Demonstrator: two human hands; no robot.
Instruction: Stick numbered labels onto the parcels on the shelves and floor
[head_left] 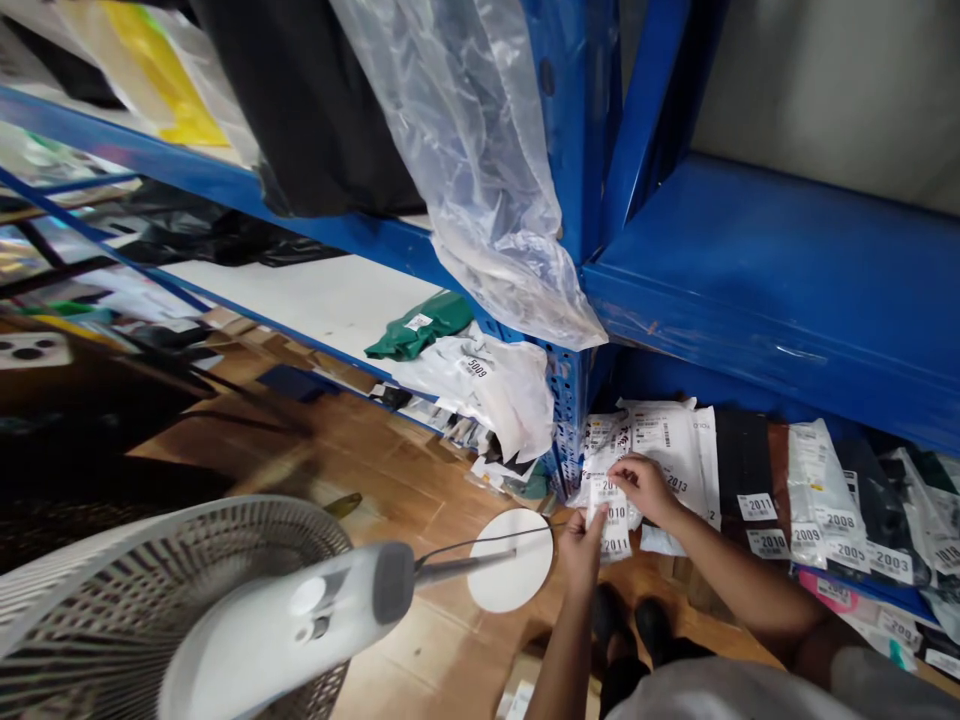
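A white strip of number labels (616, 520), with "2010" and "2011" readable, hangs between my hands low at the right of centre. My left hand (583, 545) grips the strip's left edge, its thumb pressed on the front. At the upper end, my right hand (643, 484) pinches the strip near a number partly covered by the fingers. Just behind them stand white plastic mailing bags (660, 440) on the lower shelf, one labelled "2013". Right of these is a black parcel (741, 462) with a "2011" label.
A blue metal rack (780, 270) rises in front, with clear plastic (480, 150) draped over its post. White parcels (821, 480) line the lower shelf at right. A bag marked "5009" (491, 375) juts out beside the post. A grey fan (285, 640) stands close at left.
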